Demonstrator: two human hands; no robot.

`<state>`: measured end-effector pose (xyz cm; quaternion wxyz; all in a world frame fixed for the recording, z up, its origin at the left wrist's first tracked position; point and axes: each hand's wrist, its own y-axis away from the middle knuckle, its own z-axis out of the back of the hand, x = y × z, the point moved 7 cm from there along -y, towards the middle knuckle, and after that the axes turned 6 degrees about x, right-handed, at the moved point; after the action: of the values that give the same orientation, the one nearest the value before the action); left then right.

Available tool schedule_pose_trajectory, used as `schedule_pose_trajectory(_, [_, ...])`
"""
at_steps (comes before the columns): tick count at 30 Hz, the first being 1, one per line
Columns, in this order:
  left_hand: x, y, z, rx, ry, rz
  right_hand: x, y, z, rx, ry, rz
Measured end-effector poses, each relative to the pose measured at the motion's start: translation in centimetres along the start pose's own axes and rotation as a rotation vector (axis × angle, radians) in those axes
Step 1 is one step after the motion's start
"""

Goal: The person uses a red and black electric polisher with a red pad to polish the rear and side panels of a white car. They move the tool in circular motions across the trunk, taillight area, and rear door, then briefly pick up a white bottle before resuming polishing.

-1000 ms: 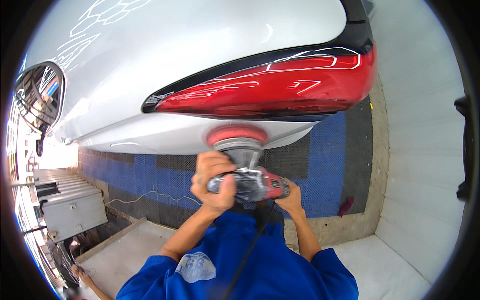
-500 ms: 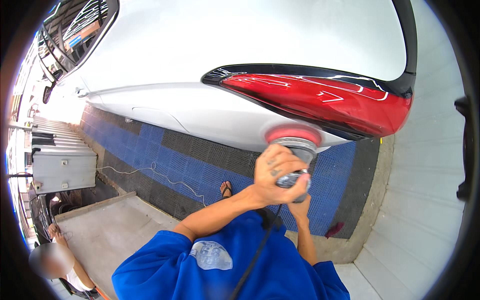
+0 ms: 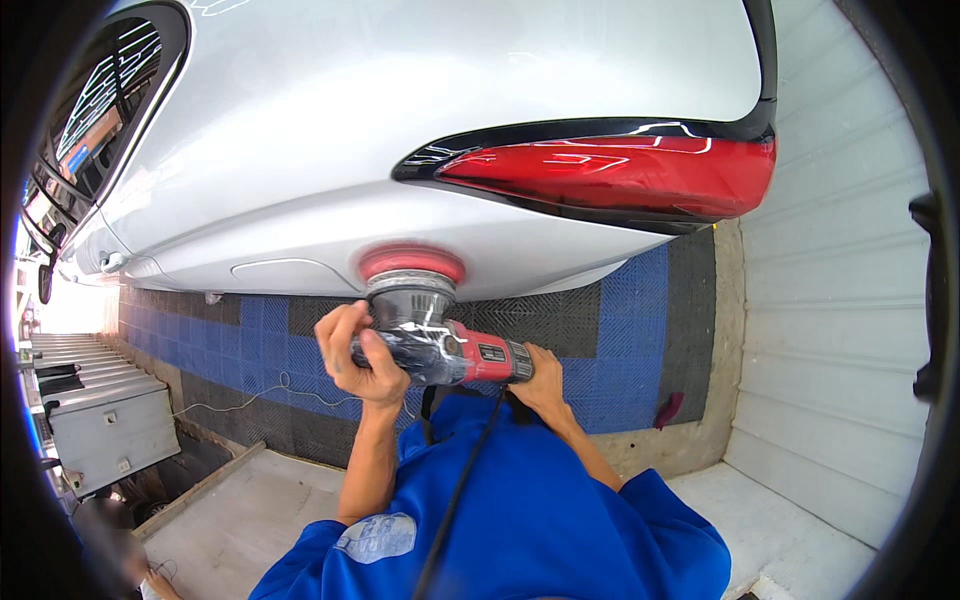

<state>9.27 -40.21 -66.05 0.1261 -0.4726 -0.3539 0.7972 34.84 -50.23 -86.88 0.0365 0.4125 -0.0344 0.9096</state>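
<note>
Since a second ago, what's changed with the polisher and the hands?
The polisher slid left along the silver car body: its red pad sat under the red tail light and is now left of it, lower on the panel. Half a second back the tool pointed away; its body now lies crosswise again. Left hand on the head and right hand at the rear kept their grip; pad stayed on the paint.

Glossy silver car panel (image 3: 400, 120), glossy red plastic tail light (image 3: 620, 175), ribbed floor tiles (image 3: 620, 320)

Blue-black tile floor (image 3: 620, 320), white wall (image 3: 830, 300)
</note>
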Motion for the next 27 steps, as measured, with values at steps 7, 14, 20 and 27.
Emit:
schedule_pose_trajectory(7, [1.4, -0.3, 1.9, -0.042, 0.003, 0.06, 3.2, -0.5, 2.5, -0.081, 0.135, 0.051])
schedule_pose_trajectory(14, [0.1, -1.0, 0.7, 0.081, 0.025, -0.013, 2.2, 0.4, 2.0, -0.059, 0.115, -0.024])
schedule_pose_trajectory(20, [-1.8, -2.8, 0.1, 0.21, 0.034, -0.168, 2.5, 0.7, 0.9, -0.027, 0.019, -0.097])
schedule_pose_trajectory(27, [-4.6, -5.1, -0.2, 0.331, -0.029, -0.327, 2.9, 0.2, -1.4, 0.045, -0.162, -0.206])
